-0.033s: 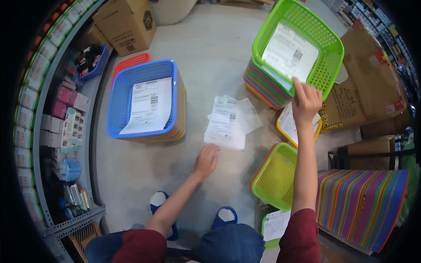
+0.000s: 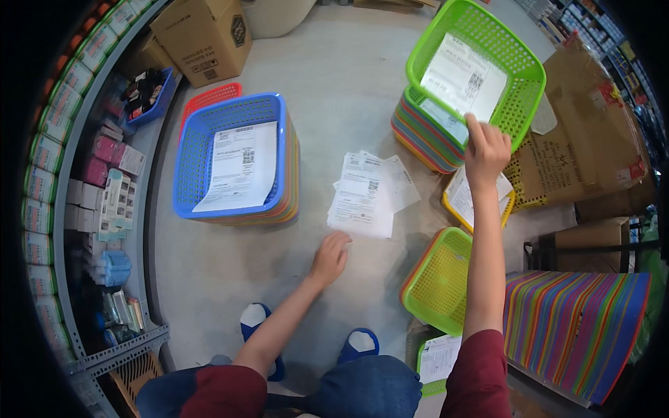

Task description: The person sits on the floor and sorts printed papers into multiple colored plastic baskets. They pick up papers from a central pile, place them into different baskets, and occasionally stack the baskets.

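Green plastic mesh fills the right hand (image 2: 486, 150), whose fingers close over the near rim of a tilted lime-green basket (image 2: 519, 104) held above a stack of striped baskets (image 2: 425, 136) at the far right. A printed sheet (image 2: 463, 76) lies inside the basket and stays put against the lower wall, which suggests the tilt is gentle enough to keep the paper from sliding out. The grip sits at the rim's near edge, likely because that is the closest hold from a crouch.

Open and empty, the left hand (image 2: 329, 256) hovers fingers-down just near of a loose pile of printed slips (image 2: 368, 189) spread on the floor, not quite touching them. The slips lie in the middle, within reach of both arms and between the two basket stacks.

To the left, a blue basket (image 2: 202, 150) tops another multicoloured stack and carries its own sheet (image 2: 240, 164); a red basket (image 2: 209, 96) shows behind it. Near the right forearm sit a yellow basket (image 2: 453, 209) with paper in it, an empty green basket (image 2: 439, 282) and a sideways row of striped nested baskets (image 2: 578, 324). Each open basket holding one sheet suggests papers are paired with baskets.

Bare grey concrete floor (image 2: 334, 83) serves as the work surface. Metal shelving (image 2: 90, 230) packed with small boxed goods curves along the left, cardboard boxes (image 2: 202, 35) stand at the far side, and flattened cardboard (image 2: 585, 146) leans at right. Blue shoes (image 2: 254, 320) show at the near edge.
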